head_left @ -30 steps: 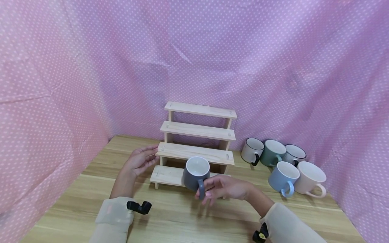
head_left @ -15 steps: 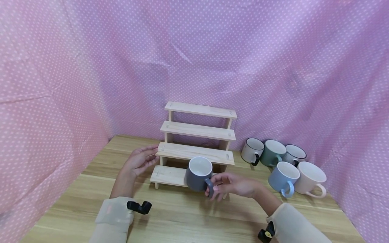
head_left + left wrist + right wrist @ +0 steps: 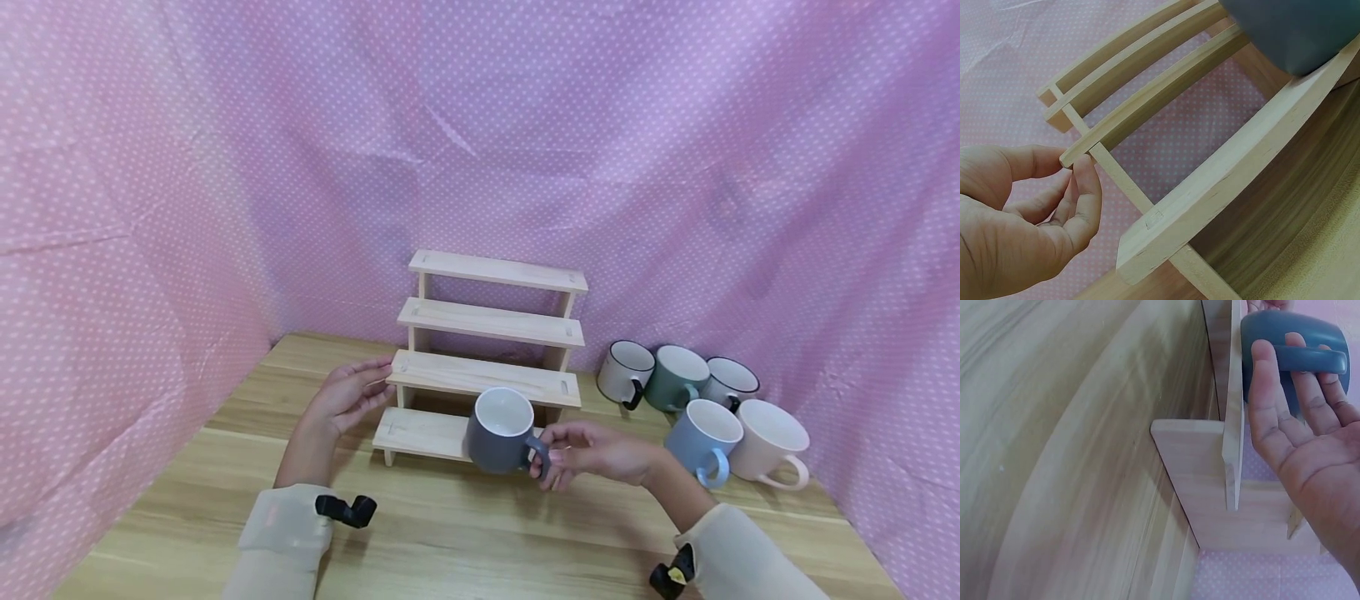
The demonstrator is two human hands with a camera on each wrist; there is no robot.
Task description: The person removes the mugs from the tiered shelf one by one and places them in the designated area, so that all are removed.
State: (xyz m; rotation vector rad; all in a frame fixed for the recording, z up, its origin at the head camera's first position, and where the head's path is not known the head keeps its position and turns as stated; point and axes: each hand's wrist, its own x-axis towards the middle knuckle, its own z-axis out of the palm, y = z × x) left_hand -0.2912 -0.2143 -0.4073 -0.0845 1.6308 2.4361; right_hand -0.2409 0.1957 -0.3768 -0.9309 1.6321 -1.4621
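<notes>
A dark grey mug with a white inside stands upright at the right half of the lowest step of a light wooden four-step rack. In the left wrist view the base of the mug meets that step's board. My right hand holds the mug by its handle, which points right; the right wrist view has fingers through and around the handle. At the rack's left side, my left hand pinches the end of the second step's board between thumb and fingers, as the left hand does in its wrist view.
Right of the rack, several mugs stand close together: a white one with a black handle, a green one, another white one, a light blue one and a pale pink one. A pink dotted cloth hangs behind the wooden table.
The grey mug has slid to the right along the lowest step, and its handle has turned from facing front to facing right. My right hand moved right with it. The left hand stayed put.
</notes>
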